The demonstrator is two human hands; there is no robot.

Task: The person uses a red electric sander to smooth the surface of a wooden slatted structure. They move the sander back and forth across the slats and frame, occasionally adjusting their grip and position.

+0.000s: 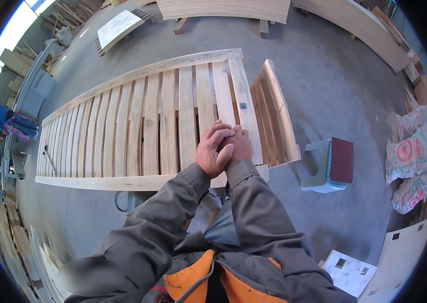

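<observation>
My left hand [212, 153] and my right hand [240, 145] are pressed together above the right end of a slatted wooden frame [92, 183]. The left hand's fingers curl across the right hand's fingers, its thumb along the near side. My right hand is closed, most of its fingers behind the left. Whether anything is between them is hidden. Pale slats [151, 123] run crosswise between the frame's long rails. A dark mark shows on the end board [241, 91] beyond my hands.
A second slatted wooden piece [285, 118] stands past the frame's right end. Farther right are a grey stool with a dark red top [342, 160] and stacked printed sacks [409, 154]. A hammer-like tool [49, 160] lies at the frame's left end. Another person [9, 121] is far left.
</observation>
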